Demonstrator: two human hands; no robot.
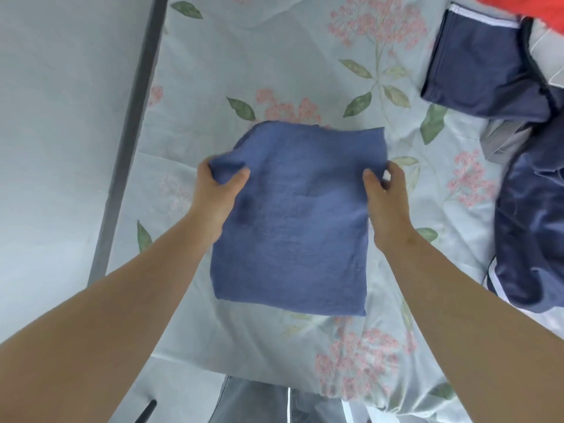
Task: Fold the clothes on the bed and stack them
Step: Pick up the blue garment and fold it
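A folded blue garment [296,215] lies in a rough rectangle on the floral bed sheet [305,62] in the middle of the view. My left hand [213,193] grips its upper left edge, thumb on top and fingers under the cloth. My right hand [387,196] pinches the upper right edge the same way. A folded navy garment with white trim [479,62] rests at the upper right. Below it, a loose dark navy garment [534,215] lies crumpled at the right edge.
A red cloth [534,7] shows in the top right corner. A small grey cloth [500,138] peeks out between the navy pieces. The bed's dark frame edge [128,141] runs down the left, beside a pale wall. Grey trousers [259,401] are at the bottom.
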